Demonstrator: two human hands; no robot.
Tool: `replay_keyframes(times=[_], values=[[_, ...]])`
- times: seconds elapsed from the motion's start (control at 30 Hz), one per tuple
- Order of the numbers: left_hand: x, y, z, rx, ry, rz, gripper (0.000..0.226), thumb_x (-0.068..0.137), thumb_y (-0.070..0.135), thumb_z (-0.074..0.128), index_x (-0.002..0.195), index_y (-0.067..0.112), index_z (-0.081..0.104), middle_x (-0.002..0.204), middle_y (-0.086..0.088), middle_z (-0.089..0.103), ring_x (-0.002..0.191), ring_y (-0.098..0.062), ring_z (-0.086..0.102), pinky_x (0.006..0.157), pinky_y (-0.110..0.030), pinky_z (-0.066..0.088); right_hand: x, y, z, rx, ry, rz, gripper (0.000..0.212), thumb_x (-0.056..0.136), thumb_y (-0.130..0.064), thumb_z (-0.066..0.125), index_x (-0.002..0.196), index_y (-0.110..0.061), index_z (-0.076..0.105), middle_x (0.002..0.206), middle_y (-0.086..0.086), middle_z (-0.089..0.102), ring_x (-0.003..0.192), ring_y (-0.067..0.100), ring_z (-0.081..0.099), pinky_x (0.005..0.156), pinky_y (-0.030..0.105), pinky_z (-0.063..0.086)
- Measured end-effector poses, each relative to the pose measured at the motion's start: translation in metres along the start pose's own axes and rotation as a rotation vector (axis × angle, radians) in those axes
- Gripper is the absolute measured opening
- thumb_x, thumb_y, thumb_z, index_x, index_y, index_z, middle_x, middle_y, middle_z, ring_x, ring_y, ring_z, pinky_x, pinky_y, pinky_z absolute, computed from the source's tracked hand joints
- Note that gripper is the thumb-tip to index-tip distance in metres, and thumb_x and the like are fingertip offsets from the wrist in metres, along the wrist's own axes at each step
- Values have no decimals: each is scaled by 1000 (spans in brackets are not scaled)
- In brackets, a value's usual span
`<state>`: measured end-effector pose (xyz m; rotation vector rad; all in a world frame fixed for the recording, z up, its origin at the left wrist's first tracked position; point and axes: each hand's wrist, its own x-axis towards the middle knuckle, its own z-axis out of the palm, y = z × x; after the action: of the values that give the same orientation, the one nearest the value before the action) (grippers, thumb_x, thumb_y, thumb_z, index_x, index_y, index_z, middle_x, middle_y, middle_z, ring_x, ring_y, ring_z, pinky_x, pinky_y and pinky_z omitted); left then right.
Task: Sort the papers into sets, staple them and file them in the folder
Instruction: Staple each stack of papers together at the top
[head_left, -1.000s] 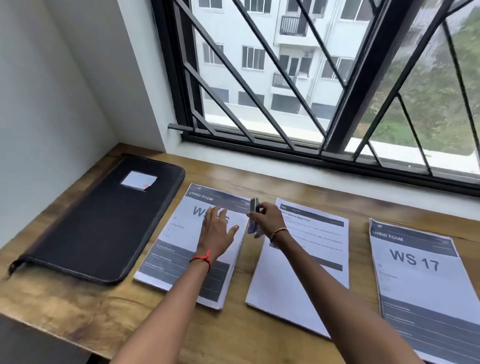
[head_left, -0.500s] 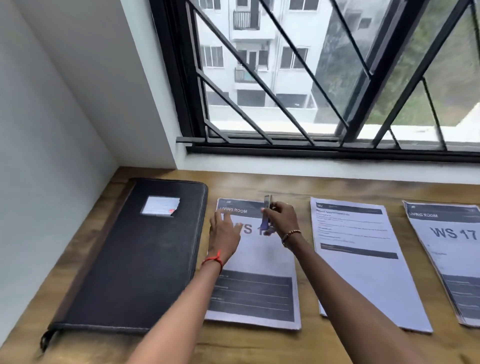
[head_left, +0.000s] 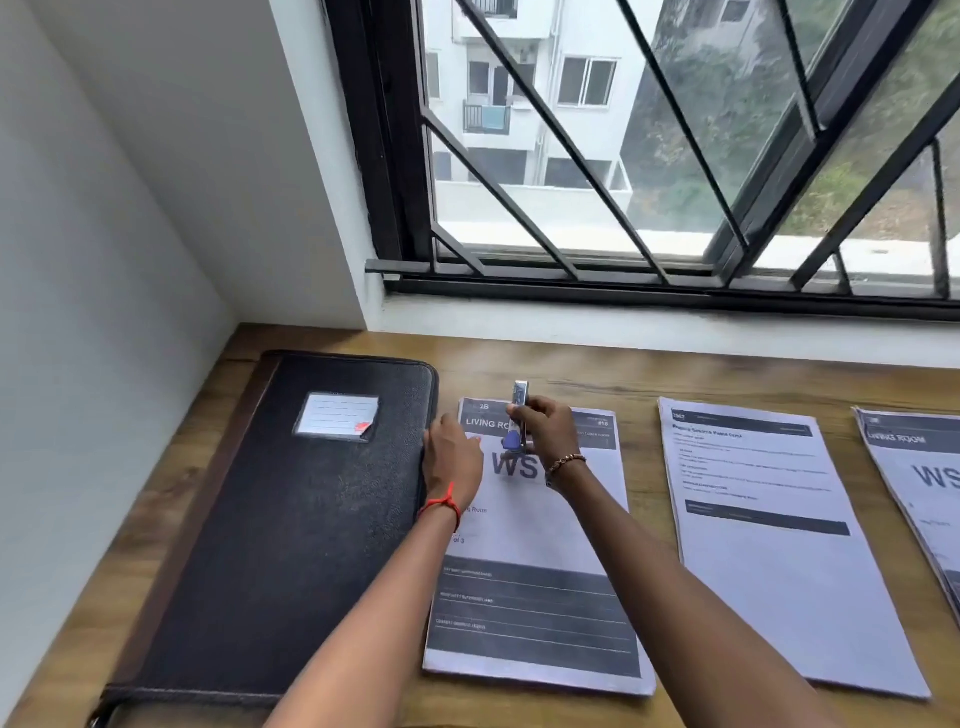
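Table (head_left: 675, 374): brown wood, darker grain streaks. Folder (head_left: 291, 519) at its left edge: black, pebbled grain. Its label (head_left: 337, 417) is white with thin grey lines and a red-orange mark at one corner. Left paper set (head_left: 540, 535): white, dark grey header band, dark grey block with pale lines low down, big grey "WS". Middle paper set (head_left: 769, 571): white, dark header, dark text lines, one dark bar. Right paper set (head_left: 914, 467) at right edge: white, dark header, grey "WS". Stapler (head_left: 519, 400): blue and silver. Thread band (head_left: 441, 505): red. Bracelet (head_left: 566, 461): brown-gold beads. Window frame (head_left: 384, 156): black. Wall (head_left: 104, 208): white.
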<state>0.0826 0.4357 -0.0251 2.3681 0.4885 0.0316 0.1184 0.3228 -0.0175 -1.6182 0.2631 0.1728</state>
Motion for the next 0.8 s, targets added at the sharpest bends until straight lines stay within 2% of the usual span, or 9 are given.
replay_keyframes(times=[0.07, 0.13, 0.23, 0.27, 0.37, 0.47, 0.6, 0.7, 0.8], values=[[3, 4, -1, -3, -12, -20, 28, 89, 13, 58, 111, -4, 51, 116, -20, 53, 108, -34, 49, 86, -39, 41, 4, 3, 5, 6, -14, 13, 9, 80, 1, 62, 73, 5, 62, 56, 2, 48, 57, 16, 42, 58, 27, 37], [5, 7, -1, 24, -24, -40, 28, 91, 14, 57, 110, -4, 50, 117, -21, 51, 108, -34, 50, 84, -37, 41, 6, 8, 9, 6, -12, 44, 19, 80, 2, 61, 62, -4, 57, 52, -1, 46, 52, 13, 41, 54, 24, 37], [11, 9, 0, 70, -41, -67, 25, 92, 13, 53, 110, -5, 52, 119, -22, 51, 109, -35, 50, 84, -38, 42, 6, 15, 8, 120, -35, 164, 19, 82, 1, 59, 65, -8, 59, 60, 4, 48, 61, 24, 50, 67, 41, 51], [12, 9, 1, 73, -47, -78, 24, 93, 11, 52, 109, -6, 53, 120, -22, 51, 109, -35, 50, 84, -39, 42, 7, 16, 6, 163, -55, 195, 19, 84, 1, 58, 67, -7, 58, 60, 5, 48, 59, 26, 53, 66, 44, 54], [15, 10, 3, 100, -62, -99, 24, 93, 8, 47, 113, -6, 51, 123, -23, 47, 114, -36, 45, 87, -39, 41, 6, 13, 0, 281, -102, 246, 15, 85, 2, 56, 71, -4, 56, 62, 9, 49, 46, 26, 58, 54, 38, 57], [15, 12, 5, 114, -54, -108, 26, 92, 3, 44, 117, -5, 46, 127, -22, 42, 119, -35, 40, 91, -38, 40, 5, 14, -3, 374, -106, 258, 11, 86, 3, 54, 75, 0, 54, 68, 12, 49, 47, 29, 58, 51, 37, 57], [10, 16, 11, 78, -33, -128, 27, 90, 1, 45, 117, -3, 41, 128, -22, 38, 118, -35, 37, 92, -38, 38, 5, 14, -5, 409, -133, 235, 10, 85, 7, 51, 78, 3, 54, 76, 13, 49, 48, 26, 59, 50, 33, 56], [7, 18, 15, 78, -22, -145, 34, 90, 8, 51, 120, -1, 38, 130, -21, 38, 119, -34, 36, 95, -38, 35, 6, 14, -7, 424, -146, 199, 16, 86, 10, 48, 73, 0, 51, 71, 13, 47, 47, 24, 62, 48, 32, 56], [8, 18, 17, 89, -19, -162, 35, 91, 6, 49, 122, -2, 37, 131, -22, 38, 120, -34, 36, 98, -37, 35, 8, 18, -8, 432, -162, 177, 7, 85, 9, 50, 84, 4, 54, 75, 15, 47, 50, 25, 65, 51, 34, 57]])
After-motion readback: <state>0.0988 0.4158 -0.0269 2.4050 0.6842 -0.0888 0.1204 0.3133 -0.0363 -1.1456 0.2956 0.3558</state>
